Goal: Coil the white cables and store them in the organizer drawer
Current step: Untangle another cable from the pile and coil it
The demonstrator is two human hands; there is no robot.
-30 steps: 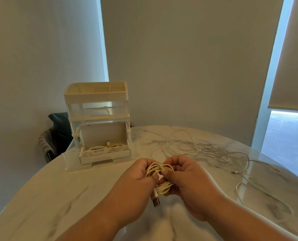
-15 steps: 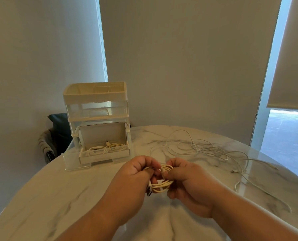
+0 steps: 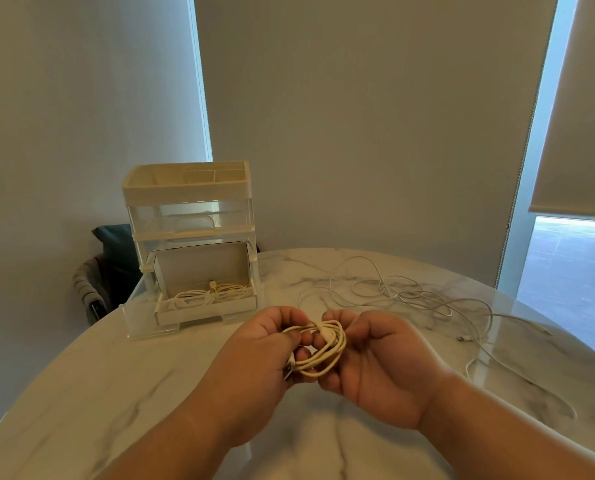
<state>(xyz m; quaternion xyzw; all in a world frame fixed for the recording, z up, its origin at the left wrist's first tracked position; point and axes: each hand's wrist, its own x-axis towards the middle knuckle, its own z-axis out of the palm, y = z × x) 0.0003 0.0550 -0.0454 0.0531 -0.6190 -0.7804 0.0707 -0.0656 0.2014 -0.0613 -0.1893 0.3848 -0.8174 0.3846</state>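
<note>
Item: coiled cable [image 3: 339,344]. White, thin, round in section, smooth plastic sheath, wound into a small oval bundle of several loops. Held in the air above the table's near half, between both hands.

Left hand [image 3: 261,344]: fingers curled shut round the bundle's left end; the loops run out from under the fingertips. A darker plug end shows at the lower fingers.

Right hand [image 3: 375,362]: palm turned inward, fingers curled, thumb and fingertips pinching the bundle's right side, where the loops bend round them.

Organizer [image 3: 185,188]: boxy cream plastic frame with clear walls and a divided open tray on top, standing at the table's far left.

Drawer [image 3: 206,310]: lowest tier, pulled out, shallow, cream-fronted. Inside lies a stored cable [image 3: 209,294], white and coiled flat.

Loose cables [image 3: 410,296]: white, tangled in slack curves on the table's far right, well apart from the hands.

Table [image 3: 116,393]: round, glossy white marble with grey veins.

Chair [image 3: 95,282]: dark, behind the organizer.
</note>
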